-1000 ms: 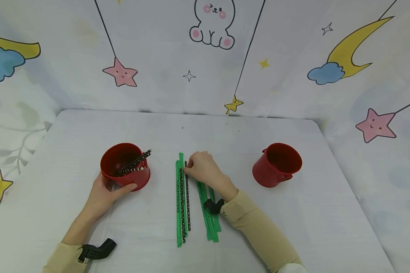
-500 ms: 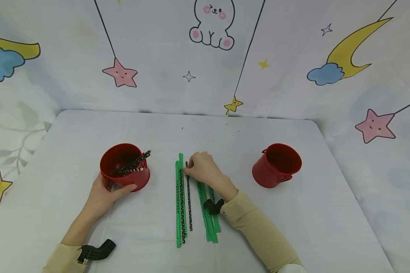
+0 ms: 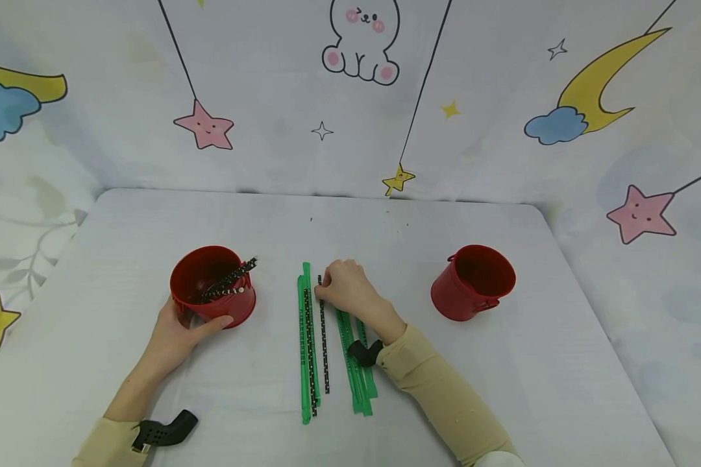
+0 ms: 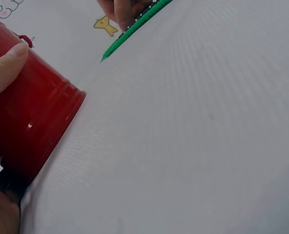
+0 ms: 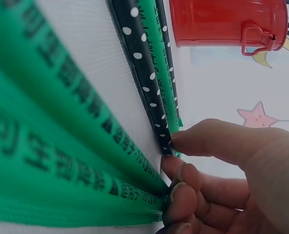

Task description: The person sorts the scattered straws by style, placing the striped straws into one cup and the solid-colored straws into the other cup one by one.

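My left hand (image 3: 178,334) grips a small red metal bucket (image 3: 244,303) at the left, thumb on its near side. Black straws (image 3: 228,283) with white dots lean inside it, their ends over the rim. At the middle, my right hand (image 3: 350,285) pinches a black dotted straw (image 3: 324,344) near its far end, between thumb and index finger. That straw lies to the right of a small group of green-wrapped straws (image 3: 304,370) and another black dotted straw (image 3: 311,337). More green-wrapped straws (image 3: 356,370) lie under and beside the right wrist.
A second red bucket (image 3: 452,292) stands tilted-looking at the right, no straws visible in it. The white tabletop (image 3: 502,389) ends at a white cloth backdrop (image 3: 257,84) printed with stars, moons and a bear. A black wrist device (image 3: 166,429) sits on the left sleeve.
The pinched black straw has come slightly apart from the left group, opening a narrow gap; that group has shifted a little left. The left hand and bucket have stayed in place.
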Demonstrator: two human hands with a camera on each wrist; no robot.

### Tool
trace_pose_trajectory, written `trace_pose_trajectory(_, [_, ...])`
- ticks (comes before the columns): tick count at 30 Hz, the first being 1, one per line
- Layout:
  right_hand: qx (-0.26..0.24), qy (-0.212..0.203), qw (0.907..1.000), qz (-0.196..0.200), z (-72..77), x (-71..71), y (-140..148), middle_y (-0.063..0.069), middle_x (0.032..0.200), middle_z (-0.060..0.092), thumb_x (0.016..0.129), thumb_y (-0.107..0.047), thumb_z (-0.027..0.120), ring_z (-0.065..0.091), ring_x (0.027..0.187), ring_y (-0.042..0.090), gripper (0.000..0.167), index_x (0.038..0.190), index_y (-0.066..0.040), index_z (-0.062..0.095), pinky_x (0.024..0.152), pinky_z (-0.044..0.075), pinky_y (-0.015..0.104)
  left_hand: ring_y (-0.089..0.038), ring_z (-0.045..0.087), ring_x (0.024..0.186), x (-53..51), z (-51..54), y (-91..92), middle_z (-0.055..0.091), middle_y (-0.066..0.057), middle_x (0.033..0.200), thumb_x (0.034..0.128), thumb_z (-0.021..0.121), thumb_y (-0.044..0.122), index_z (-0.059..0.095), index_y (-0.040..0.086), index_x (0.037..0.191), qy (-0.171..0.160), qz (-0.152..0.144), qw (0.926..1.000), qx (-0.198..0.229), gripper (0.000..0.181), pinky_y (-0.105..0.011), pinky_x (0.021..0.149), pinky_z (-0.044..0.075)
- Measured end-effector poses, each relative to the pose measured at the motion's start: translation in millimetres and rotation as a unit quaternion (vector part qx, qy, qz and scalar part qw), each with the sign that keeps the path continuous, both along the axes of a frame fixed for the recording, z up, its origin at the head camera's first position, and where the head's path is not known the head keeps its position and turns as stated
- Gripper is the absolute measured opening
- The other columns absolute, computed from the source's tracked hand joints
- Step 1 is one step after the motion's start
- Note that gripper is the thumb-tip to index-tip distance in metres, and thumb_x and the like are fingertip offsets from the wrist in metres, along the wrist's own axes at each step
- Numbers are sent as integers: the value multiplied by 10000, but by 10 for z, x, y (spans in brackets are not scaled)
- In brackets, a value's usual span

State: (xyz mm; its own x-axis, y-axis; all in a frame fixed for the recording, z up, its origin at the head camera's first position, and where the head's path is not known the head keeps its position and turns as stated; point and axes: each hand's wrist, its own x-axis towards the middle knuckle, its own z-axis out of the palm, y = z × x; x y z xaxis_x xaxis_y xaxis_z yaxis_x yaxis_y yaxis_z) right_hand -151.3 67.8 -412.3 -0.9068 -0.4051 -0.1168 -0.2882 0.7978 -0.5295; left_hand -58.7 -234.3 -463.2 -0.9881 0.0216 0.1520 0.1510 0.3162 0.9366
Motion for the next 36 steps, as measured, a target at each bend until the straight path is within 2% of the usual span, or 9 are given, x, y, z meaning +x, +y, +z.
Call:
trace_pose_trajectory(7, [72, 1, 10000, 17, -25, 3, -4, -15, 588, 587, 916, -226, 704, 492, 516, 99, 283, 671, -89, 666, 503, 373, 209, -21, 413, 1292, 1, 0, 4, 455, 26, 1412, 814, 786, -17, 316, 140, 1507, 14, -13, 10000, 11, 852, -49, 993, 386])
trace_pose_trajectory(16, [22, 23, 10000, -17, -49, -9, 3, -23, 585, 558, 877, -160, 690, 487, 538, 105, 248, 643, -97, 636, 541, 384, 232, -36, 418, 1291, 4, -3, -4, 458, 28, 1405, 811, 782, -31, 321, 128, 1502, 97, -53, 9999, 43, 846, -47, 991, 388])
trace_pose_trajectory(24, [37, 57, 10000, 6, -50, -12, 2, -57, 493, 485, 856, -169, 689, 473, 532, 116, 308, 569, -123, 589, 708, 398, 322, -47, 420, 1293, -6, -8, -9, 456, -11, 1414, 804, 780, -50, 320, 114, 1504, 154, -80, 9998, 101, 853, -51, 994, 391])
trace_pose_trajectory(28, [-1, 74, 10000, 25, -61, -12, 3, -69, 455, 426, 842, -164, 684, 438, 504, 113, 351, 523, -138, 541, 683, 370, 300, -46, 418, 1290, -3, -10, -9, 453, -12, 1413, 803, 780, -55, 316, 106, 1503, 152, -91, 9998, 112, 856, -48, 992, 391])
trace_pose_trajectory(32, [-62, 86, 9999, 57, -61, -11, 5, -81, 430, 363, 829, -157, 689, 375, 457, 96, 403, 481, -153, 486, 589, 329, 265, -57, 423, 1292, -12, -15, -8, 455, -10, 1415, 801, 776, -65, 319, 109, 1503, 180, -107, 9997, 160, 855, -55, 1000, 392])
trace_pose_trajectory(36, [-101, 81, 9999, 64, -62, -7, 7, -91, 414, 312, 823, -155, 690, 323, 433, 83, 448, 457, -166, 432, 549, 297, 249, -47, 427, 1289, -10, -18, -7, 458, 2, 1409, 801, 779, -60, 322, 110, 1501, 185, -92, 9997, 118, 852, -53, 999, 390])
